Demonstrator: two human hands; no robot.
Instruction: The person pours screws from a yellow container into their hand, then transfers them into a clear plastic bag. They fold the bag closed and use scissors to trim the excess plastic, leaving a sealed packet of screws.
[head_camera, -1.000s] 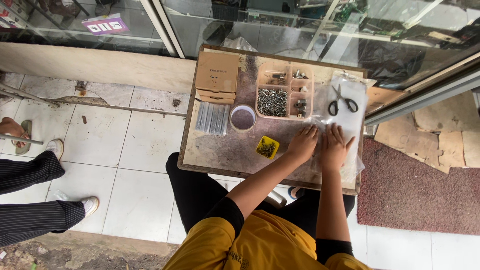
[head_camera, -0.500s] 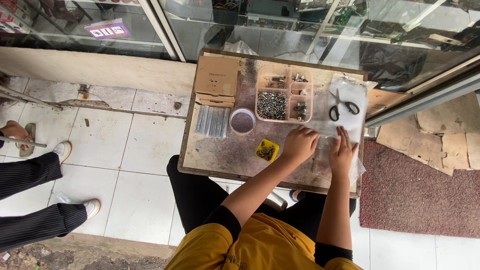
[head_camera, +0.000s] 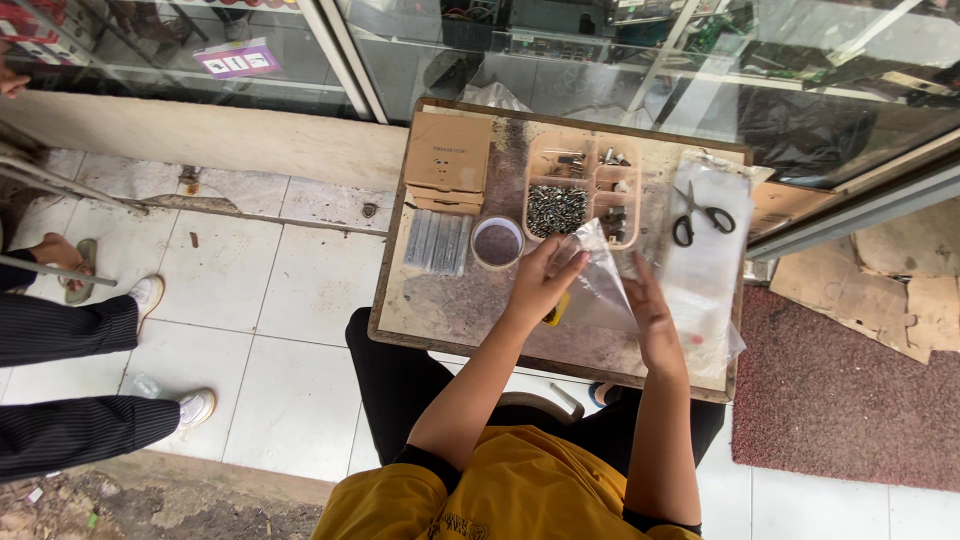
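Outside a glass shopfront, on pale floor tiles, a small worn table (head_camera: 440, 300) serves as a workbench for a seated person in a yellow shirt, seen from above. Both hands meet over the middle of the tabletop on a small clear plastic bag (head_camera: 600, 275). The left hand (head_camera: 545, 280) pinches the bag's upper edge between thumb and fingers, lifting it just off the surface, while the right hand (head_camera: 648, 305) holds the bag's lower right side, fingers close together (whether they press or merely steady it cannot be told). A small yellow object (head_camera: 556, 312) peeks out beneath the left hand.

Behind the bag stands a compartment tray (head_camera: 585, 190) with a heap of screws (head_camera: 556, 210) in its largest section. Just left of the tray sits a round white cup (head_camera: 497, 243), then a row of grey strips (head_camera: 437, 241), and a stack of brown cardboard boxes (head_camera: 449, 160) near the table's far edge. To the right, black-handled scissors (head_camera: 700, 213) lie on a pile of clear bags (head_camera: 705, 290) that reaches the table's near corner. At the left edge of the scene, another person's legs in dark striped trousers and white shoes (head_camera: 195, 405) rest on the tiles; a dark red mat (head_camera: 840, 400) lies to the right.
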